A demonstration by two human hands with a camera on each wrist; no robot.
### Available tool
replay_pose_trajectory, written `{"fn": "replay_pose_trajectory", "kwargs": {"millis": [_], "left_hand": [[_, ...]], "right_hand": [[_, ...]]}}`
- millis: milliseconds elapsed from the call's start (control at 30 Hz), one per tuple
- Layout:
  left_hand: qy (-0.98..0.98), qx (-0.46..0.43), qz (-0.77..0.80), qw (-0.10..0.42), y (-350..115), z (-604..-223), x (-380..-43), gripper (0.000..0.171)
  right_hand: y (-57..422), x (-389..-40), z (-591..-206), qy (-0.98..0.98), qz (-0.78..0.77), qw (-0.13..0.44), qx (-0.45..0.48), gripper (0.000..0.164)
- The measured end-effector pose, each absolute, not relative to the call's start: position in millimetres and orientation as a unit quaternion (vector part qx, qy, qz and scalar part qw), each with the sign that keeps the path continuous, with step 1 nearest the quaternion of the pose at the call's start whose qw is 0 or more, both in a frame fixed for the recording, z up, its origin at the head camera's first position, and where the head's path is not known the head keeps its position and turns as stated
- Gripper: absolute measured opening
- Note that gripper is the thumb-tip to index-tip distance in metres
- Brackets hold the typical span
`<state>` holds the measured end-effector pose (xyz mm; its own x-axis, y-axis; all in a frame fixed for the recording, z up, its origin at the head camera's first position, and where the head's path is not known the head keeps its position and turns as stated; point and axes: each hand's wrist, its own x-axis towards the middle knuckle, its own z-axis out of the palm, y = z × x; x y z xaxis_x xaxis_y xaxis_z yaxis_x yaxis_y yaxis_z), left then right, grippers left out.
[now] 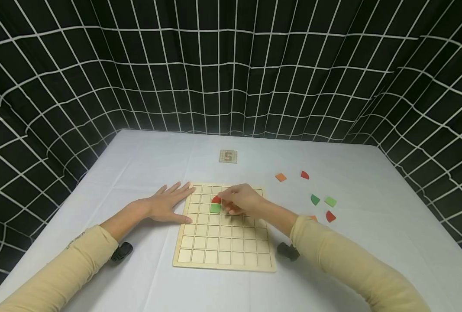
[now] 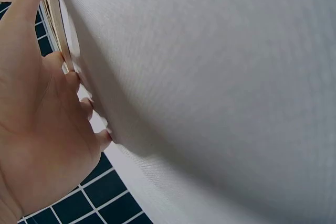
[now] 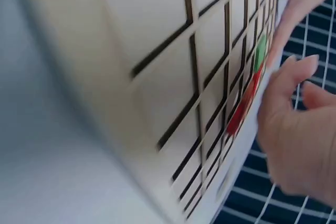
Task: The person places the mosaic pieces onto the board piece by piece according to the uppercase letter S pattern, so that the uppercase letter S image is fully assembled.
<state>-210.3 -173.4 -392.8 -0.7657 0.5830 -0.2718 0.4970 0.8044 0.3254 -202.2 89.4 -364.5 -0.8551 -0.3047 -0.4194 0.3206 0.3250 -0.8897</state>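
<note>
A pale wooden grid board (image 1: 224, 245) lies on the table. Among its cells sit a light green square tile (image 1: 215, 208) and a red rounded tile (image 1: 216, 199) just above it. My left hand (image 1: 167, 205) rests with spread fingers at the board's left edge, thumb and fingertips on the rim. Over the board is my right hand (image 1: 243, 200), fingers loosely bent, its index fingertip right at the red tile. In the right wrist view, red (image 3: 241, 108) and green (image 3: 261, 51) tiles show flat in the grid beside that hand (image 3: 296, 129). No piece shows between its fingers.
Right of the board lie an orange square (image 1: 280, 177), red quarter-rounds (image 1: 305, 175), a dark green quarter-round (image 1: 315, 199) and a light green square (image 1: 331, 201). My right sleeve partly covers another orange piece (image 1: 313, 218). A small marked card (image 1: 228, 156) lies beyond the board.
</note>
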Motion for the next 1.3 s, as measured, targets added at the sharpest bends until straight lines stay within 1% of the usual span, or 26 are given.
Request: {"fn": "replay_pose_trajectory", "kwargs": {"millis": [167, 300, 400, 667, 933, 1067, 1300], "left_hand": [[0.932, 0.289, 0.122, 0.182, -173.5, -392.6, -210.1, 0.102], [0.932, 0.289, 0.126, 0.181, -173.8, -393.7, -209.9, 0.102], [0.932, 0.289, 0.125, 0.183, -174.0, -393.9, -209.7, 0.102], [0.932, 0.286, 0.126, 0.186, -173.4, -391.9, -208.8, 0.102], [0.930, 0.288, 0.128, 0.187, -172.5, -391.0, -209.0, 0.102], [0.931, 0.288, 0.128, 0.185, -172.2, -391.4, -209.4, 0.102], [0.931, 0.290, 0.126, 0.183, -172.6, -391.2, -209.9, 0.102]], "right_hand": [[107.9, -207.4, -360.6, 0.719, -0.633, 0.287, 0.003, 0.043], [123.3, -211.1, -355.2, 0.692, -0.667, 0.277, 0.010, 0.052], [134.4, -213.3, -350.4, 0.675, -0.688, 0.265, 0.011, 0.054], [171.4, -221.3, -340.9, 0.656, -0.723, 0.216, -0.021, 0.061], [213.4, -229.7, -340.5, 0.644, -0.743, 0.185, 0.006, 0.067], [234.6, -228.8, -342.8, 0.632, -0.754, 0.181, 0.016, 0.070], [263.4, -221.8, -348.8, 0.620, -0.762, 0.173, 0.070, 0.078]]}}
